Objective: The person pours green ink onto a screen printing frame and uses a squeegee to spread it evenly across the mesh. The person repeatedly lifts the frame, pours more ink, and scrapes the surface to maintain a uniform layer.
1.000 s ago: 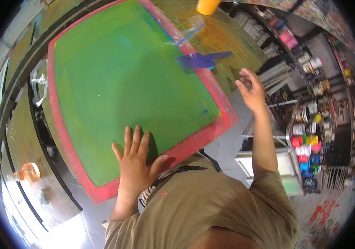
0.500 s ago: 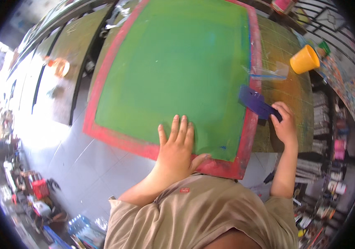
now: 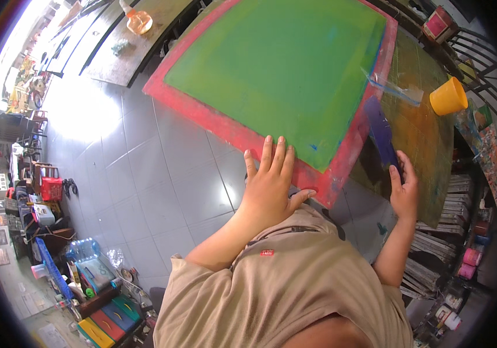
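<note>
Clamping its grip on the purple scraper [image 3: 381, 129] at the red frame's [image 3: 202, 113] right edge, the right hand [image 3: 405, 194] faces a panel [image 3: 277, 75] already green nearly throughout, blue specks [image 3: 314, 147] left, while the left hand [image 3: 268, 191], fingers apart, rests nearer.

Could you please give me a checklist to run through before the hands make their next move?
1. Purple scraper held in the right hand: ok.
2. Left hand on the red frame: ok, fingers slightly spread near its closest corner.
3. Frame edge free of the clear plastic: not ok, it overlaps the right side.
4. Yellow cup apart from the frame: ok.
5. Scraper blade clean: cannot tell.
</note>
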Motion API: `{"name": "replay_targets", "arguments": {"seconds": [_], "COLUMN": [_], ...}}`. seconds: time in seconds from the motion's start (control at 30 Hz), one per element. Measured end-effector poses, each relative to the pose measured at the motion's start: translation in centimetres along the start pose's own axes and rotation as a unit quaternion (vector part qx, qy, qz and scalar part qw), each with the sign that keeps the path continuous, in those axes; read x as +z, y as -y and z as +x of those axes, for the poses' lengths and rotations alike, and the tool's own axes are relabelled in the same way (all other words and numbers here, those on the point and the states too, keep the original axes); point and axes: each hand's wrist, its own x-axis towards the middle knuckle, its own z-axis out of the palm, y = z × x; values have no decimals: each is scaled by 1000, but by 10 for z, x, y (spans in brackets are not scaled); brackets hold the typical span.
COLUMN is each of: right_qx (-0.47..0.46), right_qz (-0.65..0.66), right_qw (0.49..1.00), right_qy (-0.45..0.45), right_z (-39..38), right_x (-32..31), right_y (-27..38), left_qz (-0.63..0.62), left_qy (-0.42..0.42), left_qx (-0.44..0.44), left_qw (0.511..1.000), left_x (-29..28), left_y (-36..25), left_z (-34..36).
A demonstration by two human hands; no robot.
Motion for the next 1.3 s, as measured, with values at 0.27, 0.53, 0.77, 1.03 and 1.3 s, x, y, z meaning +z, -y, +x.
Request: {"name": "replay_targets", "arguments": {"seconds": [0.27,0.53,0.77,1.03,1.3], "right_qx": [-80,-95,-106,-100,-140], "right_qz": [-34,-134,-207,-211,-171], "right_qw": [995,969,961,964,969], "right_qy": [52,184,147,124,109], "right_z": [-33,-60,-48,-16,50], "right_x": [13,53,66,38,1], "right_y": [34,125,117,85,23], "left_qz": [-22,-11,13,1,-58], "left_qy": [0,-94,-104,-113,-218], "left_qx": [15,-120,-107,-125,-191], "left_qw": [1000,988,989,986,955], "left_x": [4,-6,-9,-13,-5], "left_y": [-1,39,50,51,44], "left_z": [-17,-11,-12,-15,-2]}}
